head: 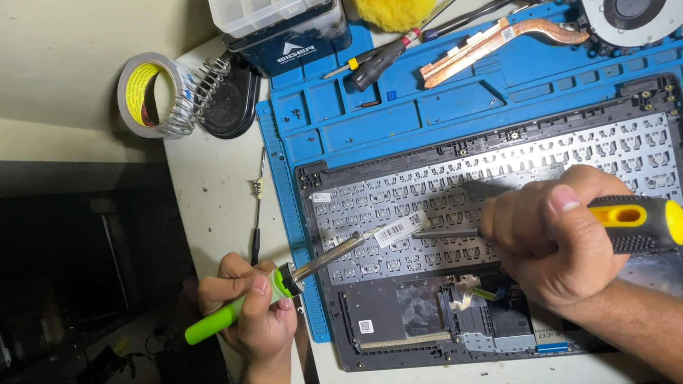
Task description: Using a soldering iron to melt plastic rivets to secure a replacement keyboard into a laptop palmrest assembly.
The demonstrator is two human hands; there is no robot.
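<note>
My left hand [246,306] grips a green-handled soldering iron [231,313]; its metal tip reaches right onto the back of a laptop keyboard panel [504,172], by a white barcode sticker [402,228]. My right hand [550,239] holds a yellow-and-black screwdriver [639,223], its shaft pointing left to meet the iron's tip near the sticker. The grey laptop top case [363,308] lies upside down on a blue work mat [461,100].
At the back lie a roll of tape [153,97], a coiled iron stand [220,97], a clear parts box [269,5], a yellow sponge [398,0], screwdrivers [385,56], a copper heat pipe [497,40] and a fan [639,1]. The table edge drops off at left.
</note>
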